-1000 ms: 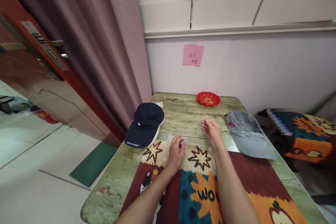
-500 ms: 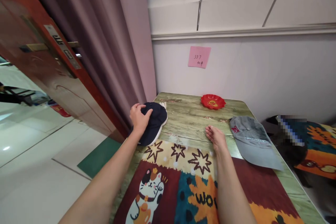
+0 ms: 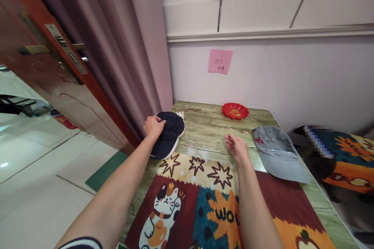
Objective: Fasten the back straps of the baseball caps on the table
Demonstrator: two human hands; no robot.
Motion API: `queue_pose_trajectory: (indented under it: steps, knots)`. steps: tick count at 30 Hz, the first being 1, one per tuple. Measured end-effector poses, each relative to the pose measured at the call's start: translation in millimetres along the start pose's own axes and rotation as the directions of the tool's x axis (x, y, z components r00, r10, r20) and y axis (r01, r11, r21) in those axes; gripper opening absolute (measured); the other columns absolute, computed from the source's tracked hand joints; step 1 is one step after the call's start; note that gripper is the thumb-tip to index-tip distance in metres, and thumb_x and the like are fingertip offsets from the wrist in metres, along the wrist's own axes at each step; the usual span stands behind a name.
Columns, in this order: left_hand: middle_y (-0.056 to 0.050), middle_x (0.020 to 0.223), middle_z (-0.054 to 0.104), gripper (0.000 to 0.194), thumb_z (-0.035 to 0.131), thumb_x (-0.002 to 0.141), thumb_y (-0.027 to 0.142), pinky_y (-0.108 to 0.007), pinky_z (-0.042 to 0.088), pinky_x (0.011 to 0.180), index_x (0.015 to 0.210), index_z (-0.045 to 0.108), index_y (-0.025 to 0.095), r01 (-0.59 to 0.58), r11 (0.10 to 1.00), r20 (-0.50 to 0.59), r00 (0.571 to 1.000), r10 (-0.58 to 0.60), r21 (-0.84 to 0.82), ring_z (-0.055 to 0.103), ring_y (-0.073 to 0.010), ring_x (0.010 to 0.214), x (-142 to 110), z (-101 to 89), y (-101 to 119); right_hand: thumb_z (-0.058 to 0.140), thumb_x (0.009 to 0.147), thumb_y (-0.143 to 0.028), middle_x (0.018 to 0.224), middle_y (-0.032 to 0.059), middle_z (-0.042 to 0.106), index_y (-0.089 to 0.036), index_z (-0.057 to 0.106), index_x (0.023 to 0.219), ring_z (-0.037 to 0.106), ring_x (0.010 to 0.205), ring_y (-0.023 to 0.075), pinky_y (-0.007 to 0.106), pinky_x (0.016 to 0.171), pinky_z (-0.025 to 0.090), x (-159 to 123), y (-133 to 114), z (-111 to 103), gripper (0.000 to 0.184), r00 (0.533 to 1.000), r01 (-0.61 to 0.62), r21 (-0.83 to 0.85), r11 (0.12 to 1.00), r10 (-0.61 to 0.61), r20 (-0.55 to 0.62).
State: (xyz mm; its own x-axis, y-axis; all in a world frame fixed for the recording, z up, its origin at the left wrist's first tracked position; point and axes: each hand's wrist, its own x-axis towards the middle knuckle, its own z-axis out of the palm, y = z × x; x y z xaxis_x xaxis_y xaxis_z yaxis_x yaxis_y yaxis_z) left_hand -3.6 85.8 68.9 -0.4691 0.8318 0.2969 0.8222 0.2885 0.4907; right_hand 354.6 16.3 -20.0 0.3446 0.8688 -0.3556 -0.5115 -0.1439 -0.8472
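Note:
My left hand [image 3: 154,125] is on the crown of a navy baseball cap [image 3: 167,140] at the left side of the table. Its thumb and fingers have come together in a pinch on the cloth. The cap has a pale rim along its brim, which points toward me. Above the middle of the table, my right hand [image 3: 238,148] is loosely curled with nothing in it, fingers slightly apart. To its right lies a grey baseball cap [image 3: 276,153] with a red patch and pale lettering, its brim facing me.
A red scalloped dish [image 3: 235,111] sits at the back of the wood-patterned table [image 3: 201,124]. A colourful mat with a cat picture [image 3: 163,214] covers the front. A wooden door [image 3: 58,70] and mauve curtain [image 3: 125,46] border the left. A pink note [image 3: 220,61] is on the wall.
My left thumb has closed toward the fingers on the navy cap's crown. My right hand stays in nearly the same place. The whole view has shifted slightly.

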Motion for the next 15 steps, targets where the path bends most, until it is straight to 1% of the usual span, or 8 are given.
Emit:
queue_pose_trajectory:
  steps: [4,6,10,13,15]
  knots:
    - [-0.009,0.094,0.069,0.017,0.069,0.076,0.031,-0.04,0.048,0.082,0.065,0.061,0.02,-0.024,0.999,-0.022,0.999,0.024,-0.02,0.065,-0.0265,0.088,3.0,-8.9,4.6,0.068,0.082,-0.018,0.075,0.0021,0.076,-0.016,0.07,0.081,0.067,0.057,0.0083,0.015,0.051,0.053,-2.5,-6.0,2.1,0.003,1.0,0.009,0.006,1.0,-0.009,0.017]
    - [-0.008,0.094,0.069,0.018,0.066,0.077,0.028,-0.038,0.048,0.084,0.063,0.058,0.02,-0.061,0.997,-0.044,0.997,0.059,-0.039,0.065,-0.0252,0.089,2.4,-15.5,9.1,0.071,0.08,-0.02,0.076,0.0022,0.076,-0.017,0.07,0.081,0.068,0.058,0.0087,0.015,0.052,0.053,-3.6,-8.9,3.0,0.004,0.999,0.019,0.004,1.0,-0.019,0.026]
    - [-0.007,0.101,0.069,0.021,0.062,0.078,0.025,-0.036,0.046,0.093,0.061,0.053,0.021,-0.132,0.988,-0.09,0.988,0.125,-0.076,0.063,-0.0237,0.099,-0.6,-31.8,19.8,0.076,0.076,-0.026,0.077,0.0028,0.076,-0.017,0.071,0.082,0.069,0.061,0.0102,0.016,0.054,0.053,-6.9,-13.1,6.6,0.012,0.998,0.041,-0.005,0.999,-0.041,0.048]
    - [-0.008,0.105,0.068,0.02,0.062,0.078,0.023,-0.037,0.044,0.099,0.061,0.05,0.021,-0.216,0.967,-0.175,0.966,0.191,-0.137,0.062,-0.0249,0.106,-4.3,-48.9,29.5,0.078,0.074,-0.031,0.08,0.0037,0.076,-0.018,0.071,0.083,0.07,0.064,0.0106,0.016,0.054,0.052,-11.9,-14.4,11.9,0.017,0.996,0.053,-0.011,0.999,-0.052,0.072]
    - [-0.009,0.104,0.068,0.018,0.062,0.076,0.022,-0.037,0.044,0.1,0.062,0.051,0.022,-0.299,0.931,-0.257,0.936,0.242,-0.209,0.062,-0.0255,0.106,-9.1,-62.3,38.2,0.079,0.073,-0.034,0.083,0.004,0.077,-0.018,0.072,0.084,0.07,0.066,0.011,0.016,0.055,0.053,-16.7,-15.0,16.8,0.021,0.992,0.064,-0.021,0.998,-0.061,0.113]
